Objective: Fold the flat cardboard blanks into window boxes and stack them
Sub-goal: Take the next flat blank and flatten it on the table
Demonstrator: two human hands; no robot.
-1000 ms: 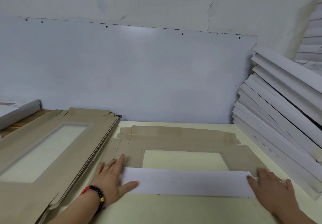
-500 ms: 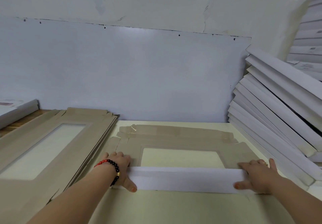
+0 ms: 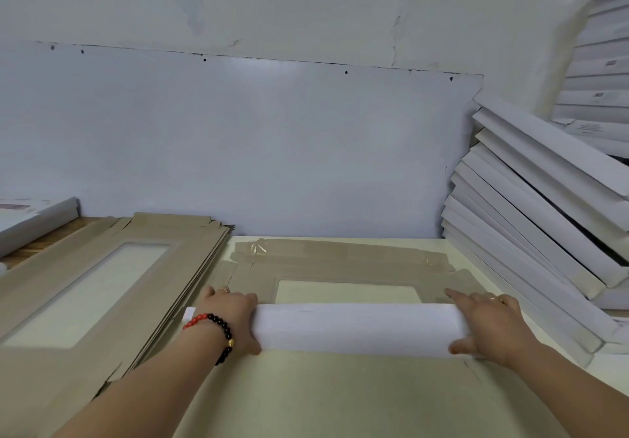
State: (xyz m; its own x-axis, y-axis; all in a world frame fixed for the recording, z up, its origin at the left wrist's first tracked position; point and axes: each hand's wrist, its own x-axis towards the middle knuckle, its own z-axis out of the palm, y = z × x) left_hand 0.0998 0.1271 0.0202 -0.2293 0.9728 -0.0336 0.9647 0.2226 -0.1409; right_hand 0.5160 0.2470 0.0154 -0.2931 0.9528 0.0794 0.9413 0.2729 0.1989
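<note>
- flat cardboard blank (image 3: 340, 269) lying brown side up on the cream worktop (image 3: 340, 396), window cutout in its middle, near edge raised as a white flap (image 3: 354, 330).
- left hand (image 3: 231, 318) curled over the flap's left end, thumb underneath, gripping it; red and black bead bracelet (image 3: 218, 333) on that wrist.
- right hand (image 3: 490, 325) gripping the flap's right end, thumb below, index finger stretched out onto the brown card.
- pile of unfolded blanks (image 3: 102, 274) just beside, on the left.
- leaning stack of finished white boxes (image 3: 537, 233) on the right, against the wall.
</note>
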